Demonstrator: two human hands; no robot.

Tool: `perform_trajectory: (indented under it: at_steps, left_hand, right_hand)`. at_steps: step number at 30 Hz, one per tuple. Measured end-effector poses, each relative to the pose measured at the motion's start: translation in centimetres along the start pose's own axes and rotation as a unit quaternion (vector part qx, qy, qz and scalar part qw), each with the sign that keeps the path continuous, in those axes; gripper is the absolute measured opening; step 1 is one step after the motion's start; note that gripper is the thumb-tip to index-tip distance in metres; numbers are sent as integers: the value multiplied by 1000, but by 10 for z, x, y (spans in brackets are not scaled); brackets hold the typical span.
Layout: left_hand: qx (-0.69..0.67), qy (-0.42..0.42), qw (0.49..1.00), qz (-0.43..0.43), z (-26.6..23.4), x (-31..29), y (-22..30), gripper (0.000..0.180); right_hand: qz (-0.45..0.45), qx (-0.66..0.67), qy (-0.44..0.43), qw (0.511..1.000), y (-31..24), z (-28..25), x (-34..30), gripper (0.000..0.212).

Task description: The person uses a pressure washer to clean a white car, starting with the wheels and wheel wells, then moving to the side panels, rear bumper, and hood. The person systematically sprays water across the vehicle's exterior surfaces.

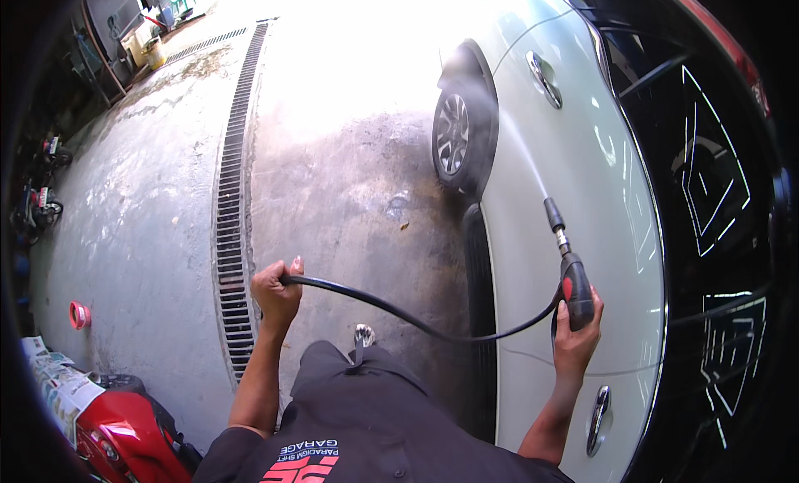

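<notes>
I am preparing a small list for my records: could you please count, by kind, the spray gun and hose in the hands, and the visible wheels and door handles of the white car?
Spray gun: 1
Black hose: 1
Wheel: 1
Door handles: 2
Total: 5

I'm getting white glare washing out the far floor (358, 75), highlights gleaming on the pale car (595, 233), fisheye bending edges, corners blackening.
</notes>
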State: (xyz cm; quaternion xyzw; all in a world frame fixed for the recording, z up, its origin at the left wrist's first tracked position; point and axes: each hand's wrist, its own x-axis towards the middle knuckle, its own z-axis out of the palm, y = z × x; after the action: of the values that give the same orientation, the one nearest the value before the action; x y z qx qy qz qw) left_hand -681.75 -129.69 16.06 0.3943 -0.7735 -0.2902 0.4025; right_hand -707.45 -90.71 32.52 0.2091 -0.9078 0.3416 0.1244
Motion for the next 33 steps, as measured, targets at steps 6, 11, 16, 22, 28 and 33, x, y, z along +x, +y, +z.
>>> perform_trajectory:
  at_steps: [6, 11, 16, 22, 28, 33]
  left_hand:
    - [-18, 33, 997, 66, 76, 155, -11, 52]
    - [-41, 46, 996, 70, 150, 294, -74, 51]
    - [-44, 43, 990, 128, 208, 478, -116, 50]
    - [-74, 14, 971, 225, 288, 683, -114, 51]
    - [-82, 48, 919, 383, 372, 863, -76, 52]
    - [-98, 70, 896, 427, 437, 987, -71, 50]
  right_hand:
    - [-42, -20, 13, 999, -57, 66, 146, 50]
    - [-38, -3, 11, 999, -96, 178, 260, 49]
    - [92, 6, -38, 995, -155, 278, 352, 47]
    - [111, -20, -31, 993, -224, 365, 432, 49]
    - [162, -4, 11, 987, -264, 442, 484, 50]
    - [202, 60, 53, 976, -256, 520, 526, 53]
